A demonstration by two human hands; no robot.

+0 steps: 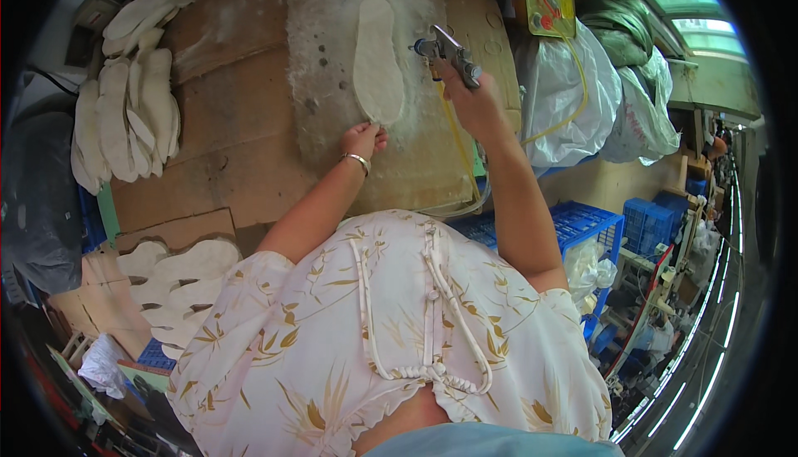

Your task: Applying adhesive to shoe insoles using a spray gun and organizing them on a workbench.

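Observation:
A cream shoe insole (pixel 378 58) lies lengthwise on a whitish, residue-coated sheet (pixel 320 120) on the cardboard-covered table. My left hand (pixel 364 140) pinches the insole's near end between thumb and fingers. To the right of the insole, my right hand (pixel 474 101) is wrapped round a metal spray gun (pixel 449 51), its nozzle end toward the insole. A yellow hose (pixel 455 145) hangs from the gun's underside. Whether anything is leaving the nozzle I cannot make out.
Stacked insoles (pixel 125 116) lie at the table's left, with more insoles (pixel 184 282) laid out nearer me. A yellow container (pixel 544 0) with a red fitting stands at the far right, beside silvery plastic bags (pixel 573 95). Blue plastic crates (pixel 594 228) sit below the table's right side.

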